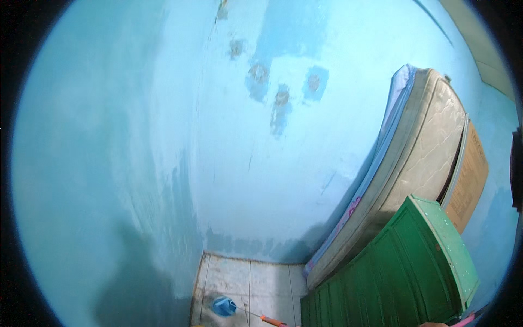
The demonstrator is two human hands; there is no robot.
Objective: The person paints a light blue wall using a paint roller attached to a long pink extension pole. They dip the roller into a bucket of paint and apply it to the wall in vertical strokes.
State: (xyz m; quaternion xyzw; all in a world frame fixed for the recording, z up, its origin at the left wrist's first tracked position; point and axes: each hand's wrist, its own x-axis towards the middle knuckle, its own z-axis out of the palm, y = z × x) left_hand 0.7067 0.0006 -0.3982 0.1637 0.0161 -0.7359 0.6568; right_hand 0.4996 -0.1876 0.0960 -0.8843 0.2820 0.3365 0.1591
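Note:
Only a sliver of skin, likely my right hand (433, 325), shows at the lower edge, in front of the green cabinet. A thin pink stick-like thing (464, 320) slants up beside it; whether the hand grips it is hidden. My left hand is out of view. On the tiled floor sits a small blue container (223, 306), its inside blue. From it a thin metal rod runs to an orange handle (272, 321), cut off by the lower edge. The tool's head is not clear to see.
Patchy light-blue walls (261, 180) meet in a corner above the white floor tiles (269, 280). At the right, a beige mattress (419, 136) leans on the wall, with a cardboard sheet (469, 174) behind it. A green cabinet (381, 272) stands in front.

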